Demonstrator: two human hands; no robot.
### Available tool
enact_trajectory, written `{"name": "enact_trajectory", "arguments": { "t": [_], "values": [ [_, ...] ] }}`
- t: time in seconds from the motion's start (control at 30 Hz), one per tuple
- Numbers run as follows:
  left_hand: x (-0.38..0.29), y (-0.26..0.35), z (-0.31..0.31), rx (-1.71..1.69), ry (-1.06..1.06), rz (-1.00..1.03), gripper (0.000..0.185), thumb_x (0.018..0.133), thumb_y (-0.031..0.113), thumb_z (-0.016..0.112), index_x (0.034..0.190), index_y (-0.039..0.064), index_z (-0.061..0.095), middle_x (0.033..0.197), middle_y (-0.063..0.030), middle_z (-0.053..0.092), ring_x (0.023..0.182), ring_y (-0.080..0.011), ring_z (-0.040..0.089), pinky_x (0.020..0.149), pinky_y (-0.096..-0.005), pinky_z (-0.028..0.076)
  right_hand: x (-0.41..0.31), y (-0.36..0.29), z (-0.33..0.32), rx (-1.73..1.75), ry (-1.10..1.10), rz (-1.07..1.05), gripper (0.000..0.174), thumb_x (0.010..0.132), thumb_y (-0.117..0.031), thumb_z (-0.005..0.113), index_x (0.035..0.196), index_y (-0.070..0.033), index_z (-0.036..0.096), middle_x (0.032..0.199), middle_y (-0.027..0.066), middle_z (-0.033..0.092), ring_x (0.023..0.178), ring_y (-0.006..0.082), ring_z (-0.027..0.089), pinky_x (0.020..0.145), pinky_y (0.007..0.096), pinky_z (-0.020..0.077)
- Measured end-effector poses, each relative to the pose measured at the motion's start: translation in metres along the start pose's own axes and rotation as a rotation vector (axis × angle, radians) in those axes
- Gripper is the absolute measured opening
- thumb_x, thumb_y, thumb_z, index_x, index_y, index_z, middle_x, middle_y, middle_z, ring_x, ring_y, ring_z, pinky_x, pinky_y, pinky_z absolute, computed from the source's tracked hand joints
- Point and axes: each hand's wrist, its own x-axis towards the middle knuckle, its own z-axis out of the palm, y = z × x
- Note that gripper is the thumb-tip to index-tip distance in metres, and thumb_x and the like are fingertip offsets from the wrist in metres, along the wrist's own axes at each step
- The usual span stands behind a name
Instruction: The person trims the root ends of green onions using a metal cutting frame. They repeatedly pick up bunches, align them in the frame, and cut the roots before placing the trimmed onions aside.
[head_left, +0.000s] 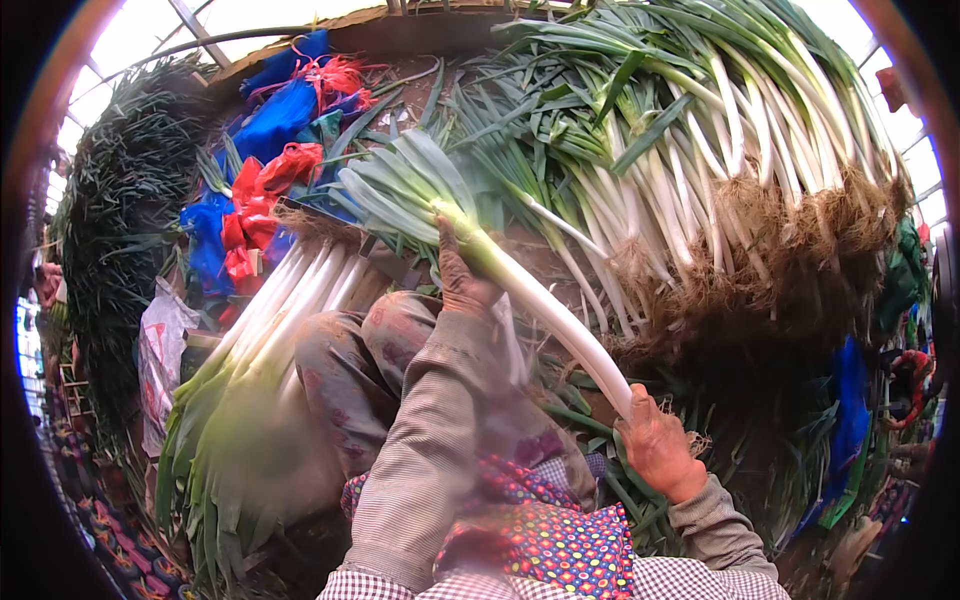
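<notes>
A long leek (551, 311) slants across in front of my body, its green leaves up at the left and its root end down at the right. My left hand (466, 277) is wrapped around it just below the leaves. Around the root end closes my right hand (660, 442), with some brown roots showing past the fingers. Left of my knees lies a stack of leeks (281, 300) with pale stalks, roots away from me and leaves towards me. A blurred spot covers part of those leaves.
A big pile of rooted leeks (675, 202) fills the upper right. Dark green leaves (127, 180) are heaped at the far left. Blue plastic sheeting (281, 116), a red plastic bag (255, 202) and a whitish sack (166, 352) lie nearer. Loose leaves (630, 495) litter the ground beside me.
</notes>
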Motion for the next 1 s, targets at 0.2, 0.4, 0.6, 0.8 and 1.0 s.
{"name": "enact_trajectory", "arguments": {
  "t": [0.2,0.4,0.6,0.8,1.0],
  "values": [
    [-0.008,-0.001,0.003,0.061,-0.053,-0.030,0.054,0.073,0.053,0.077,0.089,0.006,0.058,0.078,-0.0065,0.056,0.070,-0.0216,0.052,0.069,-0.0347,0.044,0.001,0.000,0.000,-0.057,-0.019,-0.058,0.059,0.085,-0.008,0.062,0.131,0.012,0.032,0.089,0.0210,0.055,0.068,0.0373,0.062,0.053,0.0477,0.0492],
    [-0.022,0.004,0.012,0.104,-0.338,-0.105,0.035,0.078,0.036,0.074,0.090,0.007,0.058,0.076,-0.0050,0.053,0.069,-0.0196,0.050,0.066,-0.0358,0.042,0.000,0.006,0.025,0.073,-0.046,-0.020,0.065,0.083,-0.008,0.064,0.138,0.004,0.030,0.096,0.0231,0.057,0.073,0.0423,0.062,0.057,0.0495,0.0508],
    [-0.026,0.001,0.020,0.119,-0.334,-0.073,0.033,0.077,0.033,0.074,0.088,0.007,0.058,0.074,-0.0043,0.053,0.065,-0.0190,0.051,0.069,-0.0375,0.043,0.026,-0.012,0.009,0.418,0.027,-0.025,0.078,0.083,-0.017,0.070,0.144,-0.001,0.023,0.123,0.0295,0.052,0.095,0.0471,0.061,0.075,0.0510,0.0519],
    [-0.025,-0.004,0.016,0.116,-0.360,-0.091,0.033,0.079,0.034,0.073,0.086,0.006,0.058,0.073,-0.0046,0.053,0.064,-0.0186,0.051,0.071,-0.0367,0.042,0.123,-0.017,0.003,0.576,0.136,-0.216,0.074,0.087,-0.053,0.062,0.133,0.001,0.039,0.116,0.0259,0.054,0.106,0.0417,0.057,0.089,0.0471,0.0463],
    [-0.032,-0.005,0.018,0.095,-0.401,-0.148,0.034,0.078,0.034,0.074,0.087,0.006,0.056,0.075,-0.0040,0.052,0.066,-0.0178,0.050,0.071,-0.0353,0.042,0.169,-0.020,0.011,0.372,0.264,-0.315,0.033,0.091,-0.036,0.060,0.091,-0.003,0.056,0.088,0.0144,0.055,0.085,0.0327,0.054,0.078,0.0424,0.0443]
  ]
}}
